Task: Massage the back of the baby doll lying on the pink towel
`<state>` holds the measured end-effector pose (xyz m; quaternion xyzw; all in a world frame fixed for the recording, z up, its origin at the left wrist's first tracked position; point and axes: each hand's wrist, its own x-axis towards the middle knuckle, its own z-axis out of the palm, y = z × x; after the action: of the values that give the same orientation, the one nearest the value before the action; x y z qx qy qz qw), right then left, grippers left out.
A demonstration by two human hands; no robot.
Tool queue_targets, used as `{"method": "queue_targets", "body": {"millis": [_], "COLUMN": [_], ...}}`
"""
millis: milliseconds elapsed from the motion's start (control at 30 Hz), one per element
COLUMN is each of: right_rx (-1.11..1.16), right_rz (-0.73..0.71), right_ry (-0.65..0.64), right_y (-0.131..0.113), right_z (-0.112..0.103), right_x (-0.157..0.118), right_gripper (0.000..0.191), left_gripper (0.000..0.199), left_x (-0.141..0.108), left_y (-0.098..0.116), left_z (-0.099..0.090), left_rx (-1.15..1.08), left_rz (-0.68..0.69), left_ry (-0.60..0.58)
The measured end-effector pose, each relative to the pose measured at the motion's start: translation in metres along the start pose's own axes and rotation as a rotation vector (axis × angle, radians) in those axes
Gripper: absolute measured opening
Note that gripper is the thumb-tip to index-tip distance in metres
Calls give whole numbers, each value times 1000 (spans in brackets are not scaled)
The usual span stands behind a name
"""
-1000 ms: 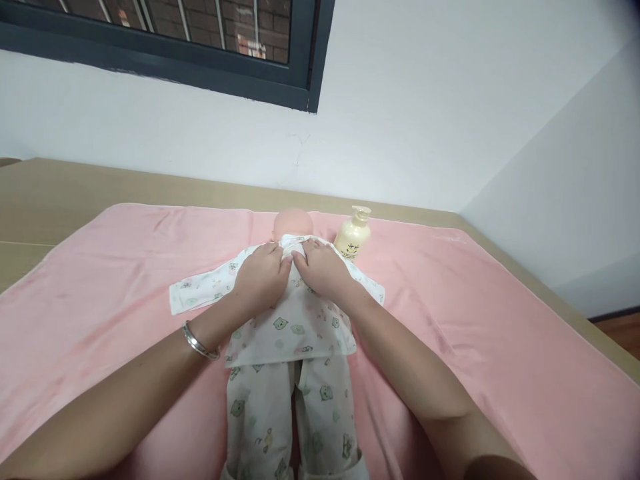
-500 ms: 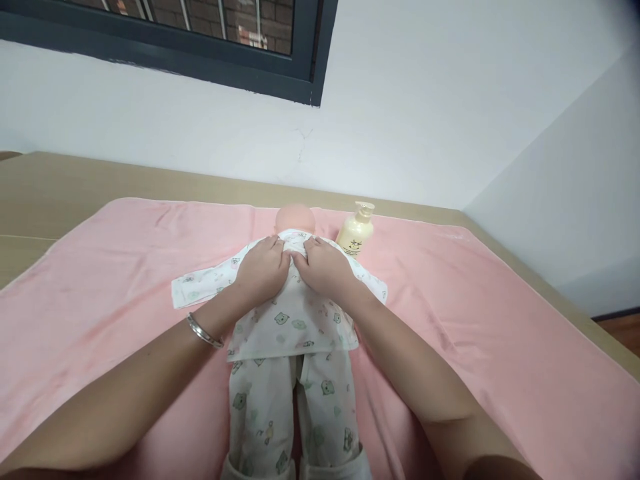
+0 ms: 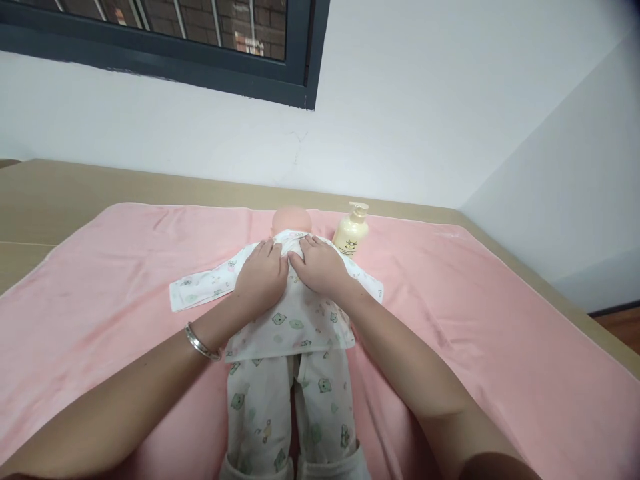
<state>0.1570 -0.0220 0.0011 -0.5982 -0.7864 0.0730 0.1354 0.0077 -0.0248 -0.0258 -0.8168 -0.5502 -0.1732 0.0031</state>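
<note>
A baby doll lies on a pink blanket point(image 3: 430, 267), its bald head point(image 3: 291, 219) pointing away from me. It wears a white printed top point(image 3: 295, 333) and matching trousers point(image 3: 325, 407) with turned-up cuffs. My left hand point(image 3: 264, 272) rests flat on the upper left of the top, fingers stretched toward the doll's shoulder. On the upper right, my right hand point(image 3: 320, 265) lies in the same way, its thumb close to my left hand. The cloth is bunched a little between the hands. Which way the doll faces I cannot tell.
A pale yellow pump bottle point(image 3: 351, 230) stands just beyond the doll's right-hand sleeve. The blanket covers a wooden surface point(image 3: 150, 181) that meets a white wall point(image 3: 390, 120). A dark window frame point(image 3: 300, 87) is set into the wall.
The fingers of my left hand have straightened and lie flatter on the top. Both hands stay on the doll's upper body, and the camera view has shifted slightly.
</note>
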Motion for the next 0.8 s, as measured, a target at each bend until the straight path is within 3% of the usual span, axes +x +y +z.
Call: {"method": "queue_targets", "body": {"millis": [333,667,800], "right_rx": [-169,-82,-115], "right_rz": [-90,-45,-50], "right_ry": [26,10,20], "right_y": [-22,-1,-5], "right_z": [-6,-4,-4], "right_x": [-21,2,-3], "right_gripper": [49,49,49], "left_gripper": [50,42,48], "left_x": [17,2,6], "left_y": [-21,6,0], "left_z": [-2,-7,-9], "left_rx": [-254,-173,-215], "left_rz": [-79,-50,-99], "left_ry": [-48,44,-29]}}
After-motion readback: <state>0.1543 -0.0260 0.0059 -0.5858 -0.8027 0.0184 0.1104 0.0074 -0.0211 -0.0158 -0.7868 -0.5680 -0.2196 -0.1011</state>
